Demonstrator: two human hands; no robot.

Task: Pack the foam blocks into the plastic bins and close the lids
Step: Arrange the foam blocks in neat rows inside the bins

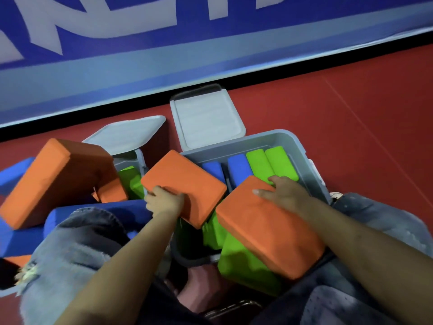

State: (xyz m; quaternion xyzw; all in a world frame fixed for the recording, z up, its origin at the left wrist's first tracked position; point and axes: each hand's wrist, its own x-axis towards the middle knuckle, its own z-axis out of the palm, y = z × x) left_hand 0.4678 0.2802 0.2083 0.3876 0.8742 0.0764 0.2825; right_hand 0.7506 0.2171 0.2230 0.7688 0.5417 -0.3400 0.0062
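Fingers of the right hand (284, 192) lay nearly straight and spread, flat on the top face of the near orange block (267, 228), pressing rather than gripping; no curl round an edge showed. That block was tilted, long axis running roughly 10 to 4 o'clock, its low end over the near green blocks (246, 263) at the near lip of the right bin (289, 138). Left hand (165, 200) sat at 9 o'clock from the right one, fingers curled over the near edge of the middle orange block (182, 184), thumb side hidden, so grip looked like a pinch hold. Middle block's long axis ran about 10 to 4 too, hanging over the left rim of the right bin. Judged: right hand was nearer the open space, which lay at 12 o'clock from its fingertips.

Further in, upright blue blocks (239, 167) and far green blocks (273, 163) stood side by side in the bin's far half. At 9 o'clock, a third orange block (58, 181) lay tilted on loose blue foam (21, 238); beyond it the left bin (138, 158) was mostly hidden, green showing inside. Both lids open: left lid (126, 134), right lid (206, 118), lying at 11 to 12 o'clock on the red floor (351, 113). Blue wall banner (164, 43) farthest.

Packing looked partway done; lids not yet closed.
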